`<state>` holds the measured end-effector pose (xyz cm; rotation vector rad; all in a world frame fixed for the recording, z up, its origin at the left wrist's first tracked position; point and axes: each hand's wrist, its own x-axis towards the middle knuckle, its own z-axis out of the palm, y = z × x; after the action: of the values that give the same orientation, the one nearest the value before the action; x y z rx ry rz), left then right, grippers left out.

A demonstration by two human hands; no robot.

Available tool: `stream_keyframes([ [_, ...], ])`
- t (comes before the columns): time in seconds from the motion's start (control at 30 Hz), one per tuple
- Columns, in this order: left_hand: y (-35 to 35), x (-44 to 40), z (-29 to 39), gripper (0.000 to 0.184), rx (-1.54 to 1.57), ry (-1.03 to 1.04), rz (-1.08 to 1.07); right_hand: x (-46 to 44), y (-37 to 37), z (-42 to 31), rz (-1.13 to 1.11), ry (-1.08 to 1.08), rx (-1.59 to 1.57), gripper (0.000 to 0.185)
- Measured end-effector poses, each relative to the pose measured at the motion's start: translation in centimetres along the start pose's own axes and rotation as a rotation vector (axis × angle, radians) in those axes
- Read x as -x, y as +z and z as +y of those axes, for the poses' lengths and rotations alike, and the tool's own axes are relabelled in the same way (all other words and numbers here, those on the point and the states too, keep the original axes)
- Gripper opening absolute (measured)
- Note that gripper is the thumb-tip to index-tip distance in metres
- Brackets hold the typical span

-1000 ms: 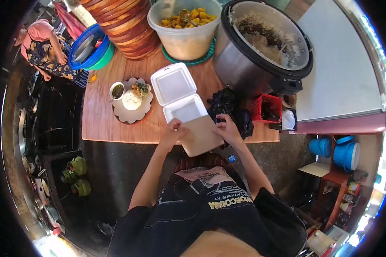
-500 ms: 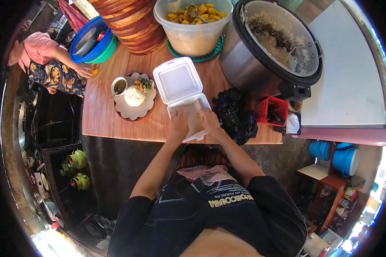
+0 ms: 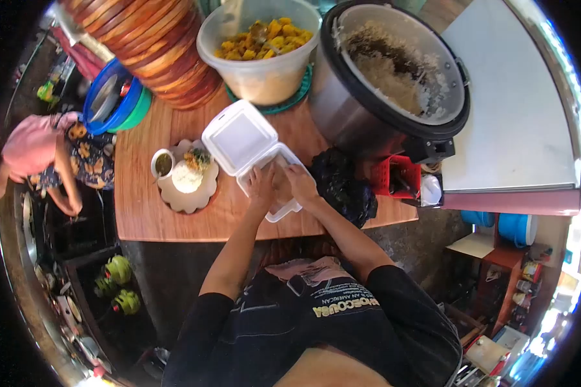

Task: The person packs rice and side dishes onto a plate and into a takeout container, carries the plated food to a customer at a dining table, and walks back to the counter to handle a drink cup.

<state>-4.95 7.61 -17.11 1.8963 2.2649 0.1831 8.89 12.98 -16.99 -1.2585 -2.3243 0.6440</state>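
Observation:
An open white foam box (image 3: 241, 137) lies on the wooden table, its lid tilted back to the upper left. A brown paper sheet (image 3: 281, 187) lies inside its lower half. My left hand (image 3: 262, 185) presses on the sheet's left part with its fingers spread. My right hand (image 3: 301, 184) rests on the sheet's right side, fingers stretched out. To the left stands a scalloped plate (image 3: 186, 201) with white rice (image 3: 188, 177), some vegetables and a small bowl of green sauce (image 3: 163, 164). A black plastic bag (image 3: 342, 187) lies right of the box.
A tub of yellow food (image 3: 258, 64) and a large rice cooker (image 3: 368, 122) stand at the back. Stacked woven plates (image 3: 155, 51) and blue and green basins (image 3: 114, 97) are at the left. A red basket (image 3: 382, 178) sits at the right. Another person (image 3: 35, 155) bends at the far left.
The brown sheet went from being held over the table's front edge into the box, where both my hands press on it. The other person has shifted and bent lower at the left.

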Motion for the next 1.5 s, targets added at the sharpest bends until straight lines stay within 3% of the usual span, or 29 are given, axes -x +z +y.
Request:
stream_keyframes([
  [0.1, 0.3, -2.2, 0.5, 0.073, 0.039, -0.024, -0.042, -0.8, -5.9, -3.4, -0.01, -0.096, 0.131, 0.029],
  [0.13, -0.3, -2.1, 0.9, 0.073, 0.096, -0.005, -0.059, -1.3, -11.1, -5.8, -0.159, -0.143, -0.003, 0.026],
  [0.23, -3.2, -2.9, 1.8, 0.068, 0.108, -0.049, -0.265, -3.6, -23.8, -9.0, -0.208, -0.357, -0.333, 0.017],
  [0.3, -4.6, -2.9, 1.9, 0.059, 0.132, -0.043, -0.192, -5.8, -33.1, -9.9, -0.101, -0.328, -0.207, 0.013],
  [0.37, -4.4, -3.9, 0.6, 0.048, 0.472, 0.083, 0.124, -9.3, -39.3, -8.3, 0.106, -0.315, 0.01, 0.013],
  [0.4, -7.7, -4.2, 1.4, 0.04, 0.456, 0.213, 0.315, -11.5, -40.8, -5.4, 0.119, -0.321, 0.138, 0.014],
  [0.5, -19.1, -5.8, 5.1, 0.031, 0.725, 0.128, 0.285, -17.9, -40.1, 5.0, -0.23, -0.128, 0.471, 0.018],
  [0.6, -27.7, -7.6, 9.1, 0.026, 0.786, 0.276, 0.47, -20.8, -35.6, 10.3, -0.759, 0.04, 0.948, 0.025],
  [0.63, -29.2, -8.3, 9.7, 0.026, 0.761, 0.302, 0.473, -20.8, -34.1, 11.5, -0.75, 0.05, 0.937, 0.025],
  [0.67, -30.9, -8.9, 10.9, 0.026, 0.779, 0.341, 0.474, -20.7, -32.8, 12.7, -0.883, -0.191, 0.939, 0.025],
  [0.73, -33.2, -10.2, 13.0, 0.025, 0.798, 0.385, 0.46, -21.6, -32.0, 13.8, -1.01, -0.427, 0.919, 0.026],
  [0.8, -34.4, -12.0, 14.6, 0.024, 0.717, 0.587, 0.516, -23.0, -31.6, 14.6, -0.903, -0.285, 0.874, 0.023],
  [0.87, -35.7, -13.9, 16.2, 0.023, 0.722, 0.627, 0.503, -25.0, -36.2, 11.4, -0.766, -0.1, 0.729, 0.019],
  [0.93, -35.7, -16.1, 17.9, 0.024, 0.729, 0.672, 0.495, -26.7, -42.8, 7.3, -0.699, -0.185, 0.358, 0.018],
  [1.03, -35.6, -18.2, 20.8, 0.035, 0.859, 0.622, 0.568, -25.5, -49.7, -0.3, -0.543, -0.133, -0.08, 0.024],
  [1.1, -36.8, -18.3, 22.4, 0.045, 1.499, 0.281, 0.207, -24.6, -51.3, -2.7, -0.505, -0.109, -0.128, 0.025],
  [1.13, -36.1, -19.3, 21.3, 0.056, 1.663, 0.251, -0.098, -24.4, -51.7, -2.9, -0.469, -0.096, -0.177, 0.028],
  [1.17, -36.4, -18.9, 20.9, 0.057, 1.881, 0.27, -0.208, -24.5, -51.1, -1.8, -0.466, -0.086, -0.178, 0.028],
  [1.23, -36.3, -18.6, 20.1, 0.058, 1.962, 0.2, -0.147, -25.6, -47.9, 3.1, -0.554, 0.173, -0.732, 0.036],
  [1.3, -35.7, -18.0, 18.6, 0.057, 1.955, 0.107, -0.056, -25.7, -42.6, 11.0, -0.664, 0.018, 0.179, 0.046],
  [1.33, -35.4, -17.6, 17.7, 0.057, 1.938, 0.012, 0.03, -23.9, -40.1, 15.4, -0.613, -0.263, 0.73, 0.043],
  [1.4, -34.9, -16.6, 15.6, 0.057, 2.017, -0.003, 0.085, -22.5, -37.5, 15.6, -0.933, -0.073, 1.157, 0.037],
  [1.5, -34.1, -14.6, 12.3, 0.065, 2.083, -0.017, 0.149, -21.0, -35.9, 18.6, -1.013, -0.129, 1.145, 0.034],
])
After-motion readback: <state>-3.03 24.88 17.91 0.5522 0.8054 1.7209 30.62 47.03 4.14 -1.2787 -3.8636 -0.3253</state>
